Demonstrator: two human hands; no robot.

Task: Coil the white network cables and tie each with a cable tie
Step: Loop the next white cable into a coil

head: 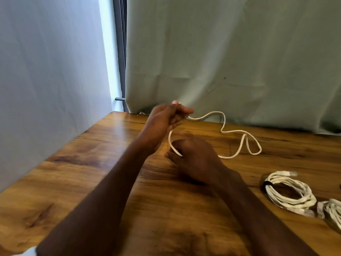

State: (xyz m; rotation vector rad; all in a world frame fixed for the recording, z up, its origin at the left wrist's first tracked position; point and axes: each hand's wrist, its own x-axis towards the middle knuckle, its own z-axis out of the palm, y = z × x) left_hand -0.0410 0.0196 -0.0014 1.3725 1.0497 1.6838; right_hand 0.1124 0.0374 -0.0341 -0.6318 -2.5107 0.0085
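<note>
Two hands grip one white cable [224, 124] | left hand [166, 117] raised | right hand [191, 156] lower, pinching it

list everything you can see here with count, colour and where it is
loose network cable: 1, white, held at one end by both hands, the rest snaking over the far middle of the table
coiled network cable: 1, white with a dark tie, table's right side
second cable bundle: 1, white, right edge, cut off by the frame
table: 1, brown wood grain, fills the lower view
curtain: 1, pale green, behind the table
sheet: 1, white, left
left hand: 1, raised, grips the cable
right hand: 1, lower, grips the cable
</note>
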